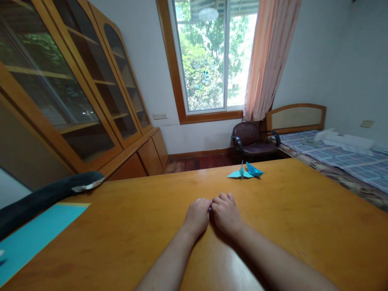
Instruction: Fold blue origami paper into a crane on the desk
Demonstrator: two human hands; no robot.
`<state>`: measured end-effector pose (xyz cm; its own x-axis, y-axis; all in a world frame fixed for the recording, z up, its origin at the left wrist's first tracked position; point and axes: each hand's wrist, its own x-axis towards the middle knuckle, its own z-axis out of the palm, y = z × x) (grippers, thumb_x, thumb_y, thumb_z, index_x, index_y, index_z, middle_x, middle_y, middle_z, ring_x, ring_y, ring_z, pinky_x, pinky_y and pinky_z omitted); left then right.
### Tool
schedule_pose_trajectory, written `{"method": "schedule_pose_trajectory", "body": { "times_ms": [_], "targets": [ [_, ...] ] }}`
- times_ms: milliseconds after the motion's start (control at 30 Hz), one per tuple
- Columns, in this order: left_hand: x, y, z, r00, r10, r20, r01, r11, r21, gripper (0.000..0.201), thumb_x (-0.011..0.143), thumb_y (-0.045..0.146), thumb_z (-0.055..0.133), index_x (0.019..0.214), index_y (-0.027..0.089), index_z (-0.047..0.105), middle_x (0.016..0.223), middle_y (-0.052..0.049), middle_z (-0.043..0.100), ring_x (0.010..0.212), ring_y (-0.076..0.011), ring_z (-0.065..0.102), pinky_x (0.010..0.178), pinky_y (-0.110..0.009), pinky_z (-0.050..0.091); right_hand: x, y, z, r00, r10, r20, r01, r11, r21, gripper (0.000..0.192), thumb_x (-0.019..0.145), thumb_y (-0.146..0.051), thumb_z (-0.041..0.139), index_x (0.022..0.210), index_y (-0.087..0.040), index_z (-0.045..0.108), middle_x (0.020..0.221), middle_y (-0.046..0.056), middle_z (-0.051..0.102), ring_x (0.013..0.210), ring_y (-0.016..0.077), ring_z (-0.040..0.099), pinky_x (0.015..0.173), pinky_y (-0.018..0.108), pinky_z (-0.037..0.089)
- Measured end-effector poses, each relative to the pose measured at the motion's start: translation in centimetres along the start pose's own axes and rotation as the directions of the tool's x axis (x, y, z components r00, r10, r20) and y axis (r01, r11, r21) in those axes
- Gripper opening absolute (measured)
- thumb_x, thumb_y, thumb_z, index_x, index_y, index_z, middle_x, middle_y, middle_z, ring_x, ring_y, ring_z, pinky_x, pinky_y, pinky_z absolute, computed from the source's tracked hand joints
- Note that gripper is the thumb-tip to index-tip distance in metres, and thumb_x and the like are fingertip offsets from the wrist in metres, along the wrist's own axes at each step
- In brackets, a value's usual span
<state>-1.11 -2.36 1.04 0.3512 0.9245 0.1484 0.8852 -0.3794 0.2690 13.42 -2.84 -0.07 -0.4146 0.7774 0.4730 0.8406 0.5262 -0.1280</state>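
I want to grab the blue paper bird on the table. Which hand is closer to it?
Probably the right hand. The paper bird sits ahead and to the right on the table, on that hand's side; the left hand would have to cross over.

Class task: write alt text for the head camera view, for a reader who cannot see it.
Two bare hands, left hand and right hand, rest knuckles together on a wooden table, pinching something small and mostly hidden. A blue paper crane sits beyond them, with a window, chair and bed behind.
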Motion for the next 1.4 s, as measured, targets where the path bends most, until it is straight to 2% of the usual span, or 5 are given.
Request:
{"method": "schedule_pose_trajectory", "body": {
  "times_ms": [167,400,700,967,1400],
  "targets": [
    [-0.1,0.4,-0.8,0.999,-0.024,0.027,0.024,1.000,-0.009,0.023,0.091,0.023,0.039,0.086,0.026,0.060,0.096,-0.003,0.066,0.094,-0.0211,0.055,0.082,-0.030,0.037,0.0,0.0,-0.2,0.999,0.001,-0.036,-0.001,1.000,0.008,0.015,0.089,-0.021,0.055,0.078,-0.021,0.065,0.084,0.003,0.066,0.085,0.0183,0.049,0.077,0.036,0.023],
    [0.3,-0.4,0.4,0.996,0.026,0.087,-0.029,0.999,0.035,0.021,0.085,0.014,0.042,0.085,0.020,0.062,0.091,-0.007,0.065,0.088,-0.0209,0.056,0.078,-0.031,0.040,0.0,0.2,0.8,0.981,0.024,0.193,-0.029,0.999,0.024,0.016,0.089,-0.018,0.051,0.082,-0.020,0.065,0.082,0.002,0.067,0.078,0.0167,0.054,0.073,0.033,0.025],
    [0.2,-2.1,0.2,0.999,0.028,0.044,-0.026,0.999,-0.043,0.021,0.081,0.010,0.047,0.081,0.019,0.066,0.086,-0.007,0.066,0.084,-0.0195,0.057,0.076,-0.029,0.040,0.3,0.5,0.0,0.954,0.058,0.293,-0.069,0.997,0.029,0.021,0.089,-0.016,0.047,0.082,-0.019,0.067,0.085,0.006,0.069,0.080,0.0175,0.059,0.072,0.031,0.029],
    [0.5,-3.4,0.1,0.998,0.055,0.022,-0.051,0.986,-0.158,0.022,0.083,0.015,0.047,0.078,0.018,0.068,0.083,-0.005,0.068,0.079,-0.0172,0.057,0.072,-0.027,0.040,0.4,1.8,0.2,0.955,0.141,0.262,-0.143,0.990,-0.011,0.025,0.091,-0.021,0.045,0.079,-0.019,0.066,0.081,0.006,0.070,0.074,0.0177,0.059,0.068,0.030,0.028],
    [0.8,-3.4,0.4,0.998,-0.056,0.002,0.054,0.971,-0.231,0.020,0.087,0.018,0.048,0.088,0.019,0.068,0.090,-0.005,0.069,0.084,-0.0164,0.059,0.074,-0.025,0.041,0.5,2.4,1.0,0.947,0.233,0.222,-0.230,0.972,-0.041,0.027,0.093,-0.024,0.044,0.086,-0.022,0.071,0.086,0.007,0.062,0.080,0.0187,0.052,0.069,0.030,0.028]
  ]
}}
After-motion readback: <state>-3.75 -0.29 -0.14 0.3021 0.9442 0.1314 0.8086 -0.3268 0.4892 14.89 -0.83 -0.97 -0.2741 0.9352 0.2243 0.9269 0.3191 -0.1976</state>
